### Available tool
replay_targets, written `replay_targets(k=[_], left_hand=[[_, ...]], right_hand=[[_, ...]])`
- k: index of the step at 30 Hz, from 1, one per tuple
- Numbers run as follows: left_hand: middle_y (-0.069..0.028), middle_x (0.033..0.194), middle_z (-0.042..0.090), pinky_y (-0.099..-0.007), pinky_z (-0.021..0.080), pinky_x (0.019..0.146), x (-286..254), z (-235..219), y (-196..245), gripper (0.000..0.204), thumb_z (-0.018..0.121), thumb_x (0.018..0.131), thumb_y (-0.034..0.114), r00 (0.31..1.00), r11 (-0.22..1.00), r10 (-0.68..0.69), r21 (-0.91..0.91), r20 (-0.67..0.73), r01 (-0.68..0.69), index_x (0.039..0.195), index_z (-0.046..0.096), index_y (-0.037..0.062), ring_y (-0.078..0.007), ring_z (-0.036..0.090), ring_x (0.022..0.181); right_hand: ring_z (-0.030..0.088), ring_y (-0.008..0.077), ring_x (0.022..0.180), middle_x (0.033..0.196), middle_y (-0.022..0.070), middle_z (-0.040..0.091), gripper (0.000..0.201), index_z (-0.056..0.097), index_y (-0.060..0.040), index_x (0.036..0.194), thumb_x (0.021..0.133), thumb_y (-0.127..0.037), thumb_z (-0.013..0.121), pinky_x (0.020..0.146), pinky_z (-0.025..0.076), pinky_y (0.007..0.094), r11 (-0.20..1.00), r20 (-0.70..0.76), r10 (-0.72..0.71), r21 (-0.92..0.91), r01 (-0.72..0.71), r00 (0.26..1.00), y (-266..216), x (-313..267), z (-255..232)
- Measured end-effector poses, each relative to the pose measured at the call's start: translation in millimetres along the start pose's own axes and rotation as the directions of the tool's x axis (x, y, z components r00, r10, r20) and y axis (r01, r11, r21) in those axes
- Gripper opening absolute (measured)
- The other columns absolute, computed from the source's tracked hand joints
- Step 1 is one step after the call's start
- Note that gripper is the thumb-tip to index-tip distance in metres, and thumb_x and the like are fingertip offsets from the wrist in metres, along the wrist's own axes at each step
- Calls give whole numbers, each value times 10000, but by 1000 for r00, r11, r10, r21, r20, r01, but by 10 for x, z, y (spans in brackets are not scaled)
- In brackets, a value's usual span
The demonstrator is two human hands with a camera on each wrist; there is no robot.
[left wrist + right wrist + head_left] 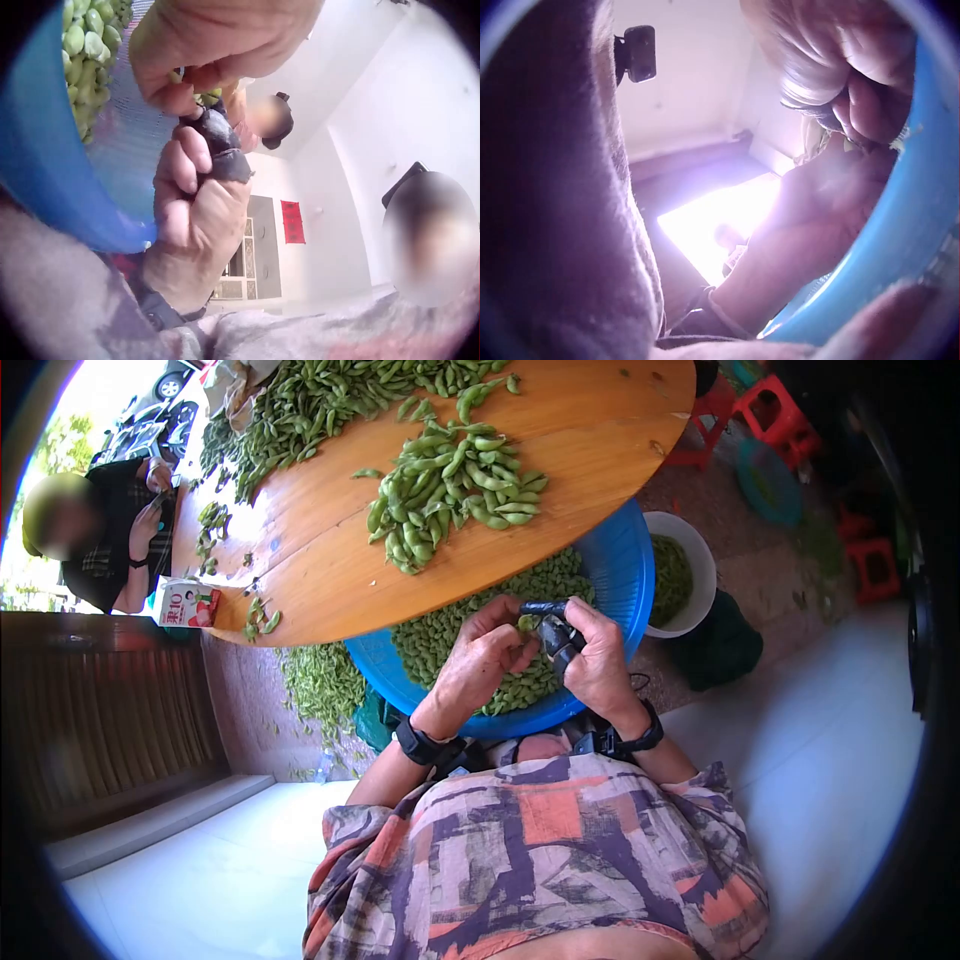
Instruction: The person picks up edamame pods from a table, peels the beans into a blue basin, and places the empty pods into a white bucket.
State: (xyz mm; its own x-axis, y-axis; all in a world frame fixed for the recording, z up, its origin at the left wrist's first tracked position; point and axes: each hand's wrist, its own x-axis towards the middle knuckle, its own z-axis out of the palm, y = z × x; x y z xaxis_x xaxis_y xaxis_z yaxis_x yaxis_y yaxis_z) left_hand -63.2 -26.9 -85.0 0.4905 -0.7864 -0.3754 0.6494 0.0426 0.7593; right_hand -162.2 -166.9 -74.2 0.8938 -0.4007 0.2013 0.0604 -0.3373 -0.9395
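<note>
Over a blue basin (640, 560) full of shelled green beans (425, 645), both hands meet at a green bean pod (527, 623). The left hand (476, 665) pinches the pod between thumb and fingers. The right hand (598, 665) has black coverings (557, 637) on its thumb and a finger, and these grip the pod's other side. From the left wrist view, the pod (210, 97) shows as a bit of green between the left fingertips and the black-covered thumb. In the right wrist view the hands hide most of the pod.
A pile of unshelled pods (450, 485) lies on the wooden table (310, 550), with a bigger heap (300, 415) behind. A white bucket (703, 565) stands right of the basin, empty husks (325, 685) lie on the floor at left. Another person (110, 525) sits across the table.
</note>
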Motion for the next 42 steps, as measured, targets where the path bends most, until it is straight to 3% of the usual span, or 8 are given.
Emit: replay_targets(k=[15, 21, 23, 28, 30, 33, 35, 42], left_hand=[[1, 686, 548, -221, 364, 528, -16, -37, -16, 132, 513, 933, 123, 998, 990, 50, 136, -31, -46, 1002, 566, 23, -74, 464, 559], [-64, 793, 684, -296, 536, 748, -75, -144, -50, 212, 600, 906, 60, 982, 888, 190, 422, 20, -181, 1103, 615, -16, -168, 667, 789], [-89, 875, 710, -296, 537, 783, -225, -2, 253, 170, 630, 882, 44, 964, 411, 244, 890, 102, -198, 1041, 666, -6, -163, 679, 839], [-127, 879, 684, -312, 536, 742, -148, 162, 744, 163, 618, 839, -37, 829, 253, 506, 879, 237, -405, 984, 682, 3, -245, 686, 819], [-124, 899, 635, -340, 532, 727, -13, 233, 911, 196, 584, 824, -62, 641, -43, 673, 884, 369, -465, 991, 666, 1, -293, 654, 809], [-119, 938, 571, -380, 524, 728, 211, 204, 1061, 204, 572, 812, -55, 679, -364, 601, 901, 421, -236, 992, 648, 4, -324, 609, 858], [-116, 949, 561, -389, 522, 735, 274, 197, 1105, 197, 570, 800, -49, 680, -431, 578, 876, 451, -215, 973, 643, 10, -315, 598, 888], [-119, 1015, 582, -399, 515, 781, 296, 186, 1102, 163, 613, 754, -38, 630, -438, 595, 858, 499, -267, 903, 626, 29, -311, 572, 977]], right_hand=[[551, 362, 707, 770, 171, 524, 150, 579, 29, 874, 734, 68, 544, 624, 439, 398, 994, 51, -59, -91, 63, 997, -32, 18, 10], [502, 112, 625, 713, 37, 509, 125, 561, -1, 838, 916, -98, 562, 556, 420, 282, 969, -112, 190, 179, -169, 975, -4, 45, -50], [487, 34, 557, 652, -37, 517, 260, 546, -85, 808, 1002, -243, 479, 489, 399, 208, 957, -267, 130, 287, -50, 955, 127, 48, -227], [592, 124, 651, 759, 86, 647, 208, 623, 0, 1059, 889, 1, 503, 603, 486, 285, 929, -537, 47, -286, -234, 842, 292, 179, -1057], [611, 157, 693, 816, 127, 677, 290, 627, 22, 1150, 888, 4, 505, 654, 502, 315, 847, -510, -110, -497, -188, 853, 344, 168, -1186], [643, 203, 798, 911, 202, 687, 364, 599, 20, 1229, 870, 12, 533, 764, 506, 336, 798, -508, -31, -531, -285, 861, 323, 114, -1185], [648, 332, 799, 897, 247, 649, 429, 613, 23, 1151, 752, 83, 467, 767, 512, 357, 841, -509, 87, -423, -337, 857, 245, 122, -1081], [642, 193, 785, 905, 155, 689, 236, 638, 19, 1104, 885, 5, 550, 742, 505, 315, 971, -336, 61, -197, -134, 940, 46, 231, -716]])
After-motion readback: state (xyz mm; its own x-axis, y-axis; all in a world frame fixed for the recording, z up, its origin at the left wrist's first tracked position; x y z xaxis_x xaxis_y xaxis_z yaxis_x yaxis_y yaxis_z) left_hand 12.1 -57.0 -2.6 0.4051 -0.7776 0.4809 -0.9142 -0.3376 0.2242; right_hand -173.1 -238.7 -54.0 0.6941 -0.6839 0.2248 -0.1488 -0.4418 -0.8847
